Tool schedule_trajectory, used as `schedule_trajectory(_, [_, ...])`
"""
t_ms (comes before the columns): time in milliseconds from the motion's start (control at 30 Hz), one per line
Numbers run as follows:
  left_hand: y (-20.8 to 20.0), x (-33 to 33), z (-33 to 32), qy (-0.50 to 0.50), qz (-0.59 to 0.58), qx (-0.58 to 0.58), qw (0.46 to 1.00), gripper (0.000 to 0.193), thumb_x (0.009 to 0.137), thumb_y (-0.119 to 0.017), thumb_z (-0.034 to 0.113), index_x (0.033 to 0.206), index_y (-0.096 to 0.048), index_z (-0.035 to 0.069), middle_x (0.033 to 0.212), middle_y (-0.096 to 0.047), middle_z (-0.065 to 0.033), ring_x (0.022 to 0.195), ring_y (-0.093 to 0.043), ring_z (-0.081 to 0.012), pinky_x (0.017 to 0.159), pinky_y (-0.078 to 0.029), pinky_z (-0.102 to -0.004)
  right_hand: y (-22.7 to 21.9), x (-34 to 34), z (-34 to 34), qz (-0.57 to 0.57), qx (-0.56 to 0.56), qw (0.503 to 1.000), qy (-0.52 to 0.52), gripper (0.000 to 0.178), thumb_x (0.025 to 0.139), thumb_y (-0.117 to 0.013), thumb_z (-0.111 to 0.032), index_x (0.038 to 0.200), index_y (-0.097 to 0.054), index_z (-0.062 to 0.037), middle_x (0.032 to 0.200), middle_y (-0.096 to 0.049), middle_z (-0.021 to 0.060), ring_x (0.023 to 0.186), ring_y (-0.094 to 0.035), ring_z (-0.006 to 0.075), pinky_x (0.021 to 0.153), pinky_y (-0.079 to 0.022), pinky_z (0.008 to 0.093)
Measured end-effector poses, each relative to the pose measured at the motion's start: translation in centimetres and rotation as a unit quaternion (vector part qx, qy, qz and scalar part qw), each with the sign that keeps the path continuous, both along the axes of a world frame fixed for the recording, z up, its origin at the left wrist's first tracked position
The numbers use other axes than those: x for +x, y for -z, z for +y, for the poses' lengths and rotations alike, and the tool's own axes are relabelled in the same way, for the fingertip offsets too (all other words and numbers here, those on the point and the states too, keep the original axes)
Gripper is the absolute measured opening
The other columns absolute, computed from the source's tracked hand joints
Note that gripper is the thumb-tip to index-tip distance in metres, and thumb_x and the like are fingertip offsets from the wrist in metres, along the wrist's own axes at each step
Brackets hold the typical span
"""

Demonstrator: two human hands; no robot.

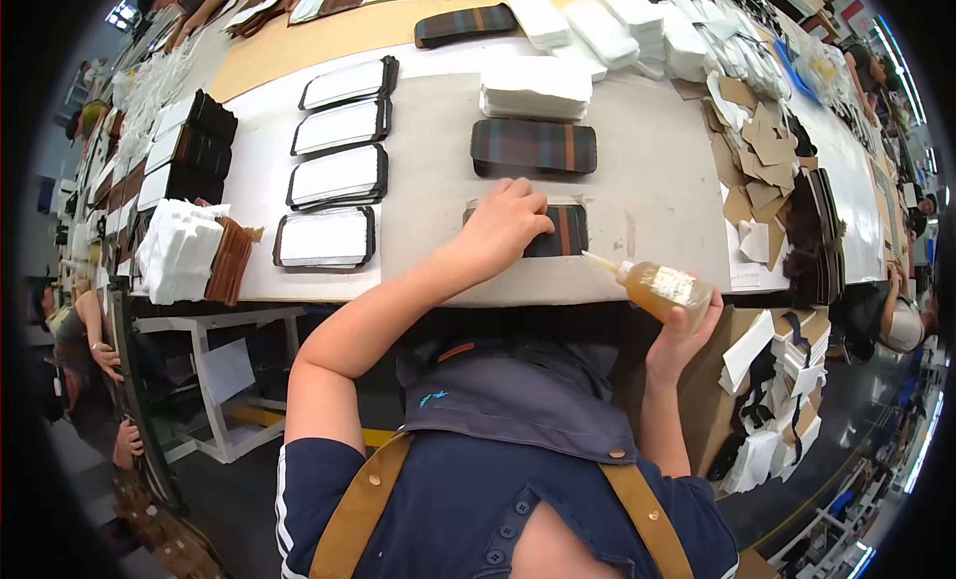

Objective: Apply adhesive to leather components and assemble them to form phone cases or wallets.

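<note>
My left hand [508,221] rests with bent fingers on a dark plaid panel [570,231], holding it against the table and covering its left part. Wrapped in the fingers of my right hand [687,330] is a translucent squeeze bottle [665,290] of amber liquid, tilted over the table's front edge. Its thin nozzle points left and ends at the panel's right edge; I cannot tell whether it touches. Just beyond lies a stack of plaid panels [534,147], striped in brown, blue-grey and orange.
White pads [536,87] are stacked behind the panels. To the left runs a column of black-edged white pieces [325,238]. White and brown bundles [189,250] stand farther left. Cardboard scraps [762,166] pile up at right. A carton [772,380] of white pieces sits below the table's right side.
</note>
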State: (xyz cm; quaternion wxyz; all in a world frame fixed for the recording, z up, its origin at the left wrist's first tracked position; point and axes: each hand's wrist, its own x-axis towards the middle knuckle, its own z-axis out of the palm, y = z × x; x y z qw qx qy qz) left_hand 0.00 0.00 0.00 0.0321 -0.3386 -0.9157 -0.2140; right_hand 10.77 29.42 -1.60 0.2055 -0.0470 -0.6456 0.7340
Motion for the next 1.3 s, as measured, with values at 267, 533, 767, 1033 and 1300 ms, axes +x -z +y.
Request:
schedule_trajectory(267, [-0.7,-1.1,-0.1,0.025,0.024,-0.012,0.999,0.035,0.074,-0.061,-0.009,0.092,-0.081,0.014,0.094,-0.060,-0.0040,0.102,-0.054,-0.0250,0.094,-0.042,-0.0368,0.3,0.8,-2.7,0.094,0.076,0.993,0.010,0.078,0.084,-0.085,-0.038,0.133,-0.033,-0.0050,0.128,-0.050,0.0161,0.125,-0.057,0.0341,0.109,-0.046,0.0470])
schedule_trajectory(533, [-1.3,-1.4,-0.2,0.031,0.007,-0.019,0.999,0.037,0.075,-0.059,-0.009,0.093,-0.081,0.015,0.094,-0.060,-0.0040,0.101,-0.053,-0.0247,0.090,-0.042,-0.0361,0.7,1.2,-5.3,0.128,0.098,0.986,-0.047,0.080,0.081,-0.087,-0.038,0.132,-0.033,-0.0084,0.127,-0.050,0.0174,0.121,-0.057,0.0314,0.108,-0.047,0.0504])
schedule_trajectory(767, [-1.8,-1.5,-0.3,0.032,-0.032,-0.036,0.998,0.041,0.076,-0.058,-0.010,0.096,-0.082,0.017,0.094,-0.060,-0.0035,0.101,-0.052,-0.0244,0.089,-0.041,-0.0356,1.7,0.8,-8.1,0.166,0.113,0.972,-0.125,0.081,0.079,-0.089,-0.032,0.130,-0.031,-0.0093,0.127,-0.049,0.0192,0.119,-0.058,0.0325,0.105,-0.050,0.0510])
schedule_trajectory(1033, [-2.0,-1.9,-0.4,0.037,-0.061,-0.050,0.996,0.044,0.075,-0.059,-0.010,0.099,-0.082,0.018,0.094,-0.061,-0.0030,0.101,-0.052,-0.0248,0.091,-0.042,-0.0357,2.4,0.2,-11.5,0.209,0.122,0.949,-0.204,0.086,0.077,-0.091,-0.032,0.133,-0.030,-0.0078,0.128,-0.049,0.0207,0.120,-0.059,0.0359,0.103,-0.050,0.0488])
schedule_trajectory(1300, [-0.2,-3.5,-2.2,0.043,-0.083,0.057,0.994,0.046,0.078,-0.049,-0.013,0.100,-0.080,0.013,0.096,-0.064,-0.0054,0.097,-0.054,-0.0271,0.090,-0.044,-0.0374,2.4,-2.8,-1.9,0.056,-0.015,0.994,0.087,0.069,0.104,-0.044,-0.060,0.135,-0.046,0.0010,0.135,-0.055,0.0177,0.128,-0.055,0.0280,0.111,-0.040,0.0455])
